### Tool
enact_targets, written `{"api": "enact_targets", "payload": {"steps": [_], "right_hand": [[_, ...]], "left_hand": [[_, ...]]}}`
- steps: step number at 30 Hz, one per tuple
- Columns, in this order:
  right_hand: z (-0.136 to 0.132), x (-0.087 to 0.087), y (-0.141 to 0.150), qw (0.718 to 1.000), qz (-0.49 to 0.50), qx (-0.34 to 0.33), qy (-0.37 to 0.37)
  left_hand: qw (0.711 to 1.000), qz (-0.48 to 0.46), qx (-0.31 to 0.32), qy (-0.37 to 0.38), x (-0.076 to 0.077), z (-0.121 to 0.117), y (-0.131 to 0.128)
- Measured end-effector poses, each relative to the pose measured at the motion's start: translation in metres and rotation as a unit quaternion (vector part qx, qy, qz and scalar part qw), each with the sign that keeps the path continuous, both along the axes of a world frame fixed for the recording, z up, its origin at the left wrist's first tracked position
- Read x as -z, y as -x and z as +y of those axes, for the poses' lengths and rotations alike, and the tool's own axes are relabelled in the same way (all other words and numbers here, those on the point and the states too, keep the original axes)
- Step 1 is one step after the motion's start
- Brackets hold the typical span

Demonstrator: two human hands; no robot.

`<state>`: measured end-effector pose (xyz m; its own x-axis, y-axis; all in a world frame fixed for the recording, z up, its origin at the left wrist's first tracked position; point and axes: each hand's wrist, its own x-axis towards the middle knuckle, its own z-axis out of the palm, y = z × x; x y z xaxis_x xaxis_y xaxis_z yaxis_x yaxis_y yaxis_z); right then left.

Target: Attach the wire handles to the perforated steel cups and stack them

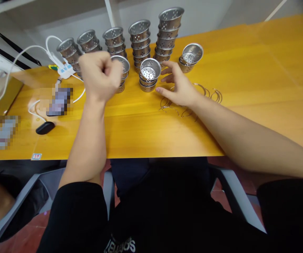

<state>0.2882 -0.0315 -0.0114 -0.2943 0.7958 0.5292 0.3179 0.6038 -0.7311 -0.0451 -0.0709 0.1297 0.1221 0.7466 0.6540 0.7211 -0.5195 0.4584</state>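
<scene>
My left hand (98,75) is raised in a fist over the table, and whatever its curled fingers hold, if anything, is hidden. It partly covers a short stack of perforated metal cups (124,65); touching or apart, I cannot tell. My right hand (177,84) is open, fingers spread, just right of another short stack of perforated metal cups (150,72). Nothing shows in its grasp. Below its palm and wrist, several thin curved metal wires (217,94) lie loosely on the table.
Taller cup stacks (140,38) line the back of the yellow table (140,137). A short cup stack (190,56) stands further right. On the left are a white power strip (66,70) with cables, a blurred phone (60,101) and a black oval object (45,128). Beside me sits another person.
</scene>
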Motion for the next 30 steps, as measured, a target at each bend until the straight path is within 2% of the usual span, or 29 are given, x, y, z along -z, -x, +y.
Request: {"api": "enact_targets", "payload": {"steps": [1, 3, 6, 8, 10, 12, 16, 21, 25, 30], "right_hand": [[0.001, 0.0, 0.0, 1.0, 0.001, 0.0, 0.0], [0.001, 0.002, 0.002, 1.0, 0.004, 0.0, -0.003], [0.001, 0.003, 0.003, 1.0, 0.004, -0.003, -0.009], [0.001, 0.003, 0.002, 1.0, 0.003, -0.002, -0.011], [-0.001, 0.002, 0.001, 1.0, -0.004, -0.001, -0.008], [-0.003, 0.0, -0.001, 1.0, -0.017, -0.001, -0.002], [-0.005, -0.004, -0.004, 0.999, -0.04, -0.005, 0.007], [0.0, 0.003, -0.004, 0.999, -0.039, -0.02, 0.005], [0.003, 0.008, -0.002, 0.999, -0.032, -0.033, 0.01], [0.003, 0.006, 0.002, 0.999, -0.03, -0.039, 0.011]], "left_hand": [[0.997, -0.039, -0.047, -0.055, 0.006, 0.007, 0.007], [0.99, -0.081, -0.089, -0.07, 0.025, 0.023, 0.019], [0.997, -0.063, -0.045, 0.02, 0.052, 0.042, 0.03], [0.994, -0.052, -0.013, 0.096, 0.062, 0.05, 0.034], [0.988, -0.057, -0.002, 0.145, 0.069, 0.056, 0.035], [0.985, -0.062, -0.011, 0.158, 0.073, 0.06, 0.037], [0.988, -0.036, -0.037, 0.149, 0.079, 0.065, 0.039], [0.987, -0.054, -0.038, 0.147, 0.082, 0.068, 0.033], [0.985, -0.076, -0.013, 0.153, 0.091, 0.074, 0.026], [0.984, -0.087, 0.018, 0.152, 0.107, 0.084, 0.024]]}}
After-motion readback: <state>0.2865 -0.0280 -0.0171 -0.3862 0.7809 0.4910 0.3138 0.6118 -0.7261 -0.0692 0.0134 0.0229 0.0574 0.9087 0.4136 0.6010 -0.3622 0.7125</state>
